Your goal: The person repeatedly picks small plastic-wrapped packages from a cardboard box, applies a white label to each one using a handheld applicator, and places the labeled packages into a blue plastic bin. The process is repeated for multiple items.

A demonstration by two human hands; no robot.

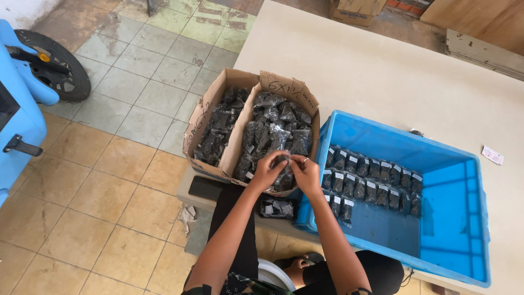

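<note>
Hands meeting over cardboard box [207,117], left hand [268,170] and right hand [305,173] fingers pinched on small dark packet [284,160], contents indistinct

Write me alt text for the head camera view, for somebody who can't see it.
Seen from above, a person's left hand and right hand together hold a small clear packet of dark parts over a cardboard box full of similar packets. To the right on the pale table, a blue plastic crate holds neat rows of packets.
</note>
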